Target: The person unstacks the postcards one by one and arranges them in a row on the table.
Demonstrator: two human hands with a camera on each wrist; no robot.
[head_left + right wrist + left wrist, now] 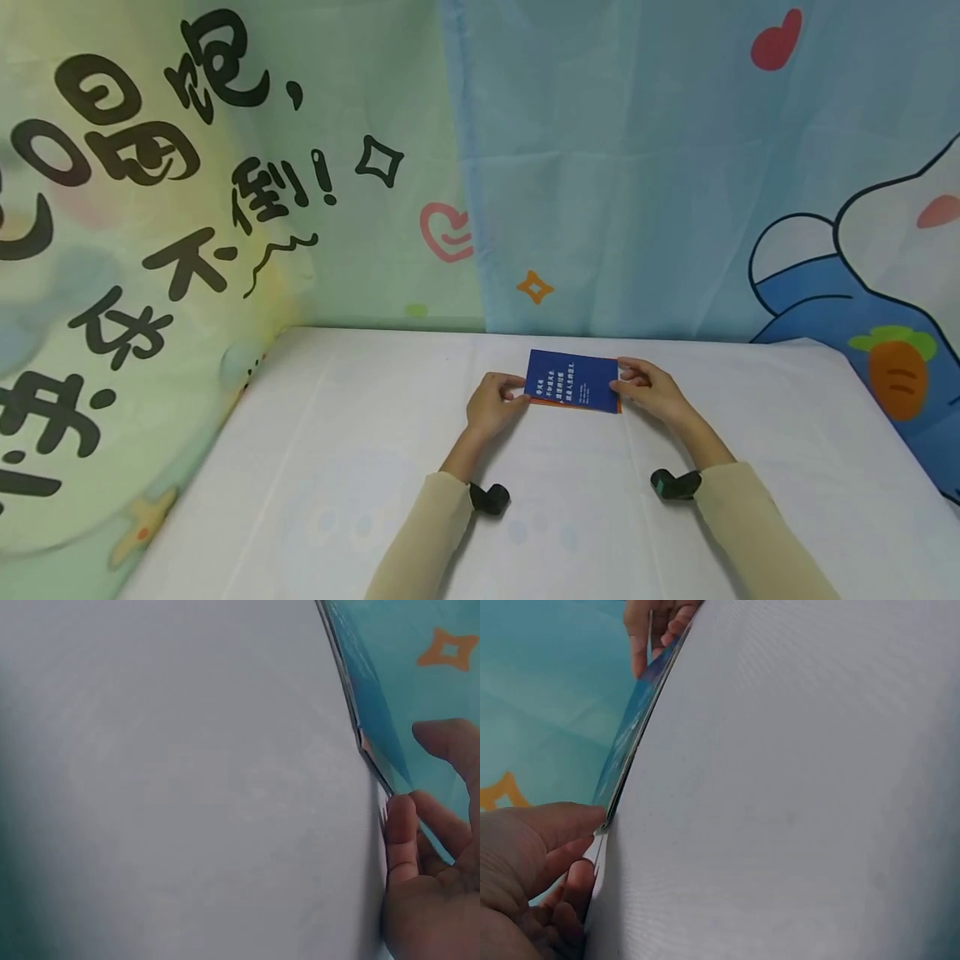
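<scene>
Head view showed left hand (491,406) and right hand (651,390) pinching the blue card (573,379), at nine and three o'clock, on the tabletop (337,467).

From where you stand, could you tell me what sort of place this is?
Probably a makeshift recording corner, not a lived-in room: a table under a plain white cloth, walled by cartoon-printed fabric hangings. The left hand and right hand hold a blue card.

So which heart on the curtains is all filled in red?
The solid red heart high up on the blue curtain. The pink heart lower down, near the seam with the green curtain, is only an outline.
</scene>
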